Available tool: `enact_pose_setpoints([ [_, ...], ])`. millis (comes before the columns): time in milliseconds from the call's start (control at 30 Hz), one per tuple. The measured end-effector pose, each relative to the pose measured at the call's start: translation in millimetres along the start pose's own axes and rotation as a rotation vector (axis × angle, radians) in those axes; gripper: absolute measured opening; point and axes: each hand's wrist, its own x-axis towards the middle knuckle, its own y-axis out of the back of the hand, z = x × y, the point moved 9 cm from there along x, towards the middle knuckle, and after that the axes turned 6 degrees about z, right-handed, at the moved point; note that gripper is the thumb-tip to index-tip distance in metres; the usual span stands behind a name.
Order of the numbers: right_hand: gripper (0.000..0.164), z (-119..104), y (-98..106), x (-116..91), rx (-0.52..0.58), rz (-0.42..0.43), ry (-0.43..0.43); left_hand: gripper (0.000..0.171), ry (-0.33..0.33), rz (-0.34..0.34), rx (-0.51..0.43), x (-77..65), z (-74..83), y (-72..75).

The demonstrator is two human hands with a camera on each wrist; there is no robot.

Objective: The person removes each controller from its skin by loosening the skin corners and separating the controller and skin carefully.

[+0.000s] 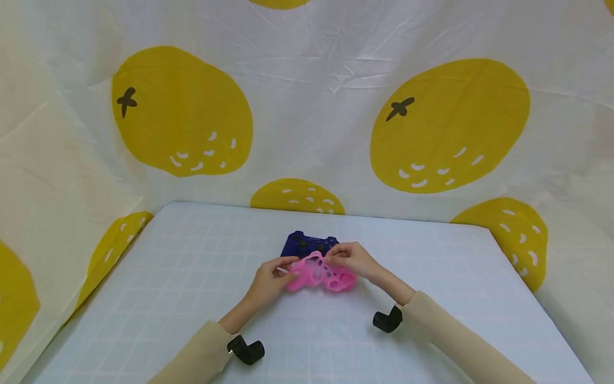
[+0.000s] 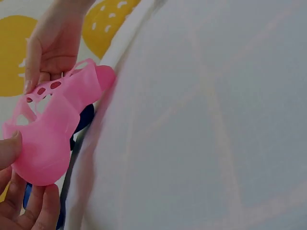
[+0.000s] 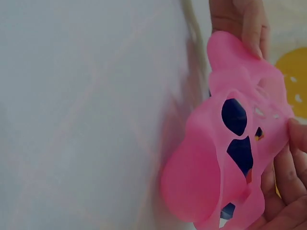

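Both hands hold a pink silicone controller cover [image 1: 316, 273] in front of a dark blue game controller [image 1: 301, 244] that lies on the table. My left hand [image 1: 269, 280] pinches the cover's left grip, thumb on the near side and fingers behind. With thumb and fingers, my right hand [image 1: 354, 260] pinches its upper right edge. In the right wrist view the soft cover [image 3: 196, 163] shows its cut-out holes, with dark blue of the controller [image 3: 234, 117] behind them. The left wrist view shows a rounded grip end of the cover [image 2: 43, 153] close to the left fingertips.
The table has a pale cloth with a faint grid [image 1: 192, 298]. Behind and at the sides hangs a white curtain with large yellow fruit prints [image 1: 182, 112]. A black wrist camera [image 1: 247, 350] sits at the left cuff, another black camera [image 1: 387, 320] at the right.
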Motion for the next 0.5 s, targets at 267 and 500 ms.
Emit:
enact_pose_setpoints([
  [267,0.019,-6.2,6.9,-2.9,-0.081,0.003,0.057,0.038,0.151,-0.020,0.043,-2.3,-10.3,-1.7],
  [500,0.018,-3.9,30.5,-15.7,-0.114,0.096,0.060,0.051,0.229,-0.102,0.053,-11.6,-11.6,-5.6],
])
